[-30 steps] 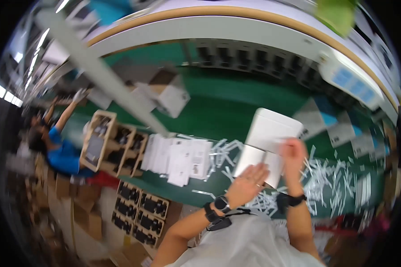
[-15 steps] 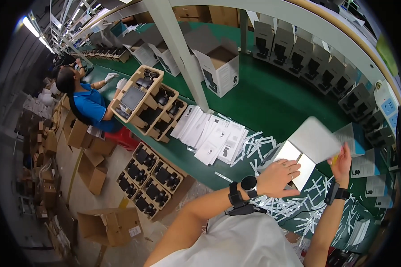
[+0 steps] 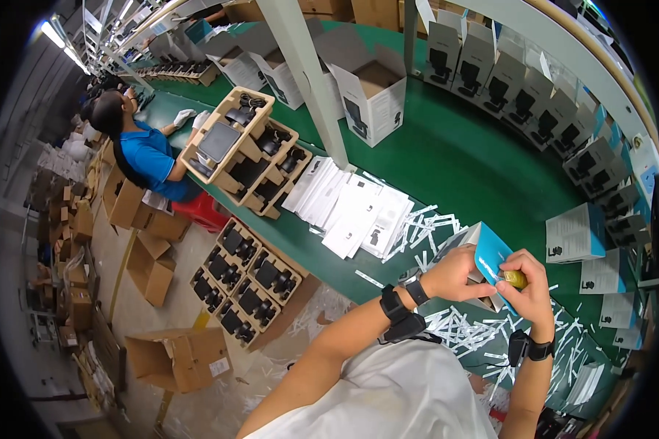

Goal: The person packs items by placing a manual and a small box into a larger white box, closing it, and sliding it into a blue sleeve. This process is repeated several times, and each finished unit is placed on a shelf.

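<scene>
A small carton point(image 3: 452, 241) with a bright blue flap point(image 3: 493, 252) stands on the green table in front of me. My left hand point(image 3: 452, 278) is closed at the carton's near side, its thumb along the opening and its other fingers partly hidden by the flap. In my right hand point(image 3: 529, 287), curled at the flap's right edge, is a small yellow object point(image 3: 515, 279); its kind is not clear. Thumb and fingers of this hand also touch the flap. Loose white paper strips point(image 3: 461, 333) lie scattered under and around the carton.
Stacked printed leaflets point(image 3: 366, 212) lie left of the carton, beside tan trays point(image 3: 252, 175) of black parts. Finished-looking boxes point(image 3: 575, 233) line the right side. A metal post point(image 3: 304, 80) rises from the table. A person in a blue shirt point(image 3: 148, 157) sits at left.
The large pale flap has swung down, and its blue side now faces up. My right hand has moved left and down to the flap; my left hand has shifted slightly up the carton.
</scene>
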A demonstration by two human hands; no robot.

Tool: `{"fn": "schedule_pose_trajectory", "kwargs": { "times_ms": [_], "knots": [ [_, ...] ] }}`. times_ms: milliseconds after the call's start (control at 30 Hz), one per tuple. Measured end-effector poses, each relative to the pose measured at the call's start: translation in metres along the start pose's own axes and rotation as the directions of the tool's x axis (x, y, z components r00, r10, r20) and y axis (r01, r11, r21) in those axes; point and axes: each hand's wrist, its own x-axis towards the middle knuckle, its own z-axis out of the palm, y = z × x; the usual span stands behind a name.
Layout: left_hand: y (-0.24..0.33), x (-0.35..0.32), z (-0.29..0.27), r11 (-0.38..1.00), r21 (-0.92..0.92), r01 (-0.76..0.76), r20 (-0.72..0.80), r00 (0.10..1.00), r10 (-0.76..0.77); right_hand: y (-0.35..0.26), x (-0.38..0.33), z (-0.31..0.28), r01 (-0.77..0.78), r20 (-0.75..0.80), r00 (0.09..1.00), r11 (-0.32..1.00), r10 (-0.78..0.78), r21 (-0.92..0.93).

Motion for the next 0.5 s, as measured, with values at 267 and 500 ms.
{"fn": "schedule_pose_trajectory", "kwargs": {
  "times_ms": [267,500],
  "knots": [
    [0.001,0.002,0.001,0.999,-0.004,-0.050,-0.070,0.996,0.050,0.000,-0.003,0.003,-0.051,0.036,0.998,0.959,0.042,0.279],
    [-0.007,-0.003,0.001,0.969,-0.248,-0.005,-0.101,0.995,-0.020,0.000,0.008,0.012,-0.049,-0.093,0.995,0.990,0.037,-0.130]
  ]
}}
